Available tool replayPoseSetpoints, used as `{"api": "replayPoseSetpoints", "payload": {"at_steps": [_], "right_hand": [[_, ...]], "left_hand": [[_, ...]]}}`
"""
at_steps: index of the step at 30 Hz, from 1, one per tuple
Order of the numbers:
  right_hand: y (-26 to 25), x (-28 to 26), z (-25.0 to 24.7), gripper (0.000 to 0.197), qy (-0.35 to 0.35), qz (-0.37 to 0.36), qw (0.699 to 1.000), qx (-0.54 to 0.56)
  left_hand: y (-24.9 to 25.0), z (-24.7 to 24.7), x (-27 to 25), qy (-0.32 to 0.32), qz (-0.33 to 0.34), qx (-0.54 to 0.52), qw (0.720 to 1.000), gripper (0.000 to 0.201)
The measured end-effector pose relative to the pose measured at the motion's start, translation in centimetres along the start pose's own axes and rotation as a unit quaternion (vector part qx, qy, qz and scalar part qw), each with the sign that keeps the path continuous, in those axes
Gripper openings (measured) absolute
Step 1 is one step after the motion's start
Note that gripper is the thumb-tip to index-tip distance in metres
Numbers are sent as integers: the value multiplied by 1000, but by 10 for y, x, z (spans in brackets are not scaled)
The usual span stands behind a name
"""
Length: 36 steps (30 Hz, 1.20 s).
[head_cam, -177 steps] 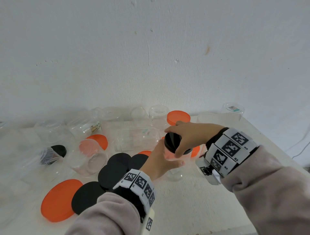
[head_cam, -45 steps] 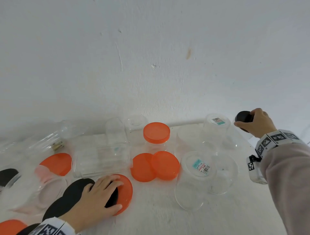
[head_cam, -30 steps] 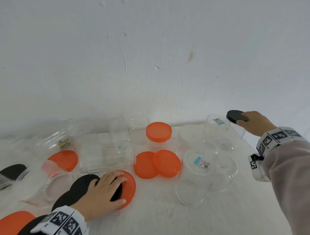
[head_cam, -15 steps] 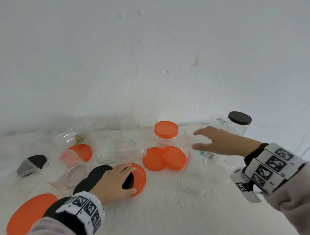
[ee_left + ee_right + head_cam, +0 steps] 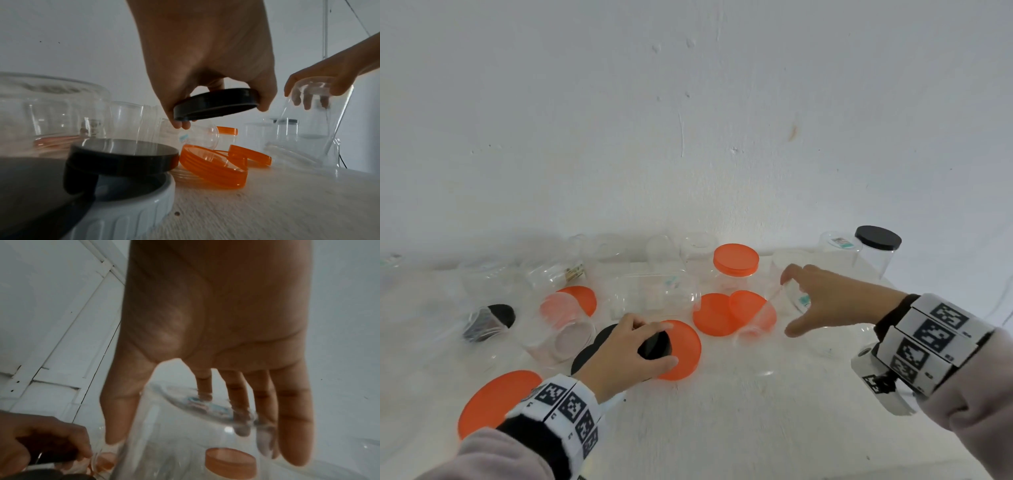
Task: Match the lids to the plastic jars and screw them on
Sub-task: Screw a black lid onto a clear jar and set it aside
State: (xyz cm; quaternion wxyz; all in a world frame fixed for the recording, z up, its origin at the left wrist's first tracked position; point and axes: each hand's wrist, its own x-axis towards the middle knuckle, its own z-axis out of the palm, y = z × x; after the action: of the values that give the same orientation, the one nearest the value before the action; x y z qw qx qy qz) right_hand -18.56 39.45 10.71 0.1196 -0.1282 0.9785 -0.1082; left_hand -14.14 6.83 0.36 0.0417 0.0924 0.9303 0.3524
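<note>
Change since the frame 0.5 s ago: the right hand (image 5: 835, 301), then flat above an upturned clear jar (image 5: 774, 308), now has its fingers and thumb curled round that jar's base and the jar tilts; the left hand (image 5: 626, 356), then resting on the black lids, now has a black lid (image 5: 216, 104) raised off the pile.

Item 1, lower left of the frame: a large orange lid (image 5: 493, 401) lies flat on the white table (image 5: 739, 428), loose.

Item 2, left of centre: the left hand pinches the black lid by its rim between thumb and fingertips, clear of the stack, above a second orange lid (image 5: 685, 349). Risk: the grip takes only the rim, so the lid may slip and drop among the others.

Item 3, centre: 2 overlapping orange lids (image 5: 722, 315), with an orange-capped jar (image 5: 734, 270) behind them.

Item 4, right of centre: the clear jar, mouth down and leaning. Risk: smooth plastic held at the base only; it may slide out or knock its neighbours while being turned upright. Whether the black lid fits its neck cannot be told; a mismatch would cross-thread or spin loose.

Item 5, upper right: a black-capped jar (image 5: 876, 250), apparently closed.
</note>
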Motion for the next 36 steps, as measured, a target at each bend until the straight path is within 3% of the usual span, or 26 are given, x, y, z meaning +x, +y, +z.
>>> {"api": "replayPoseSetpoints", "payload": {"at_steps": [5,8,13,16,18,24,31,36], "right_hand": [[-10,-1,11,63,36,15,993,109],[-14,0,23,54,38,24,977,208],[-20,-5,39,68,-10,62,882,466],[-23,-5,47,62,-18,94,844,528],[-26,-5,55,56,-33,100,826,553],[-29,-1,74,70,-110,117,769,619],[-32,2,88,75,-161,99,775,604],[-34,8,91,53,-144,77,803,573]], "left_hand": [[5,-15,-4,38,-21,-51,998,71],[11,-23,-5,63,-38,-106,992,59],[19,-35,-2,81,-83,-271,955,29],[24,-41,1,80,-106,-299,945,20],[26,-44,4,86,-109,-302,943,21],[35,-45,11,79,-105,-281,951,36],[47,-43,15,88,-87,-242,962,42],[50,-41,21,77,-78,-242,964,53]]}}
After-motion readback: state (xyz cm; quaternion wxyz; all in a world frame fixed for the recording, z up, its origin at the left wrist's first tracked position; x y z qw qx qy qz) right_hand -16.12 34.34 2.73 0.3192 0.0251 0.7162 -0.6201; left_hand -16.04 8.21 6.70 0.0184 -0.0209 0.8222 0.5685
